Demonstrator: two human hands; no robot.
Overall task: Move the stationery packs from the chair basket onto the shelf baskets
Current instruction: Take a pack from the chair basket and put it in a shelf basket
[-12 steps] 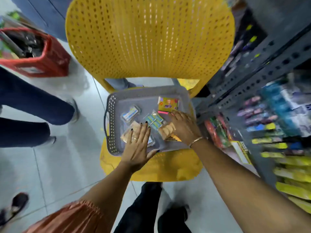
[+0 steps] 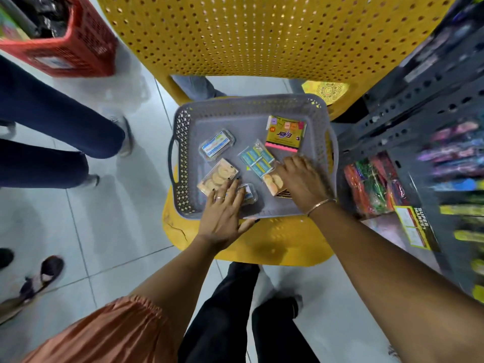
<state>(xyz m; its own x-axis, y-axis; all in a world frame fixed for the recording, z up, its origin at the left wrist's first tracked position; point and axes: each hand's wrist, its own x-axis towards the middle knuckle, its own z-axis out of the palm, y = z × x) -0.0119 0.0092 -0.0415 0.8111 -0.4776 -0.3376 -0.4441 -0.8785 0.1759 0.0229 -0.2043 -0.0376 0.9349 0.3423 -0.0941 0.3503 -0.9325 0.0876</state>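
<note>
A grey plastic basket (image 2: 318, 119) rests on the seat of a yellow chair (image 2: 262, 35). Inside lie a yellow sticky-note pack (image 2: 285, 134), a clear box with a blue label (image 2: 216, 144), a pack of blue-and-yellow strips (image 2: 258, 160) and a clear pack of tan rubber bands (image 2: 218, 176). My left hand (image 2: 224, 216) lies flat, fingers spread, touching that tan pack and covering a small clear box (image 2: 248, 193). My right hand (image 2: 301, 180) presses on a second tan pack (image 2: 273, 183) at the basket's near right; whether it grips it is unclear.
A dark metal shelf (image 2: 419, 82) with blurred coloured packs (image 2: 372, 184) stands on the right. A red basket (image 2: 73, 48) sits on the floor at upper left. Other people's legs (image 2: 52, 132) and shoes stand on the left tiles; my own legs are below.
The view has come closer to the basket. Both hands stay on the packs in nearly the same places.
</note>
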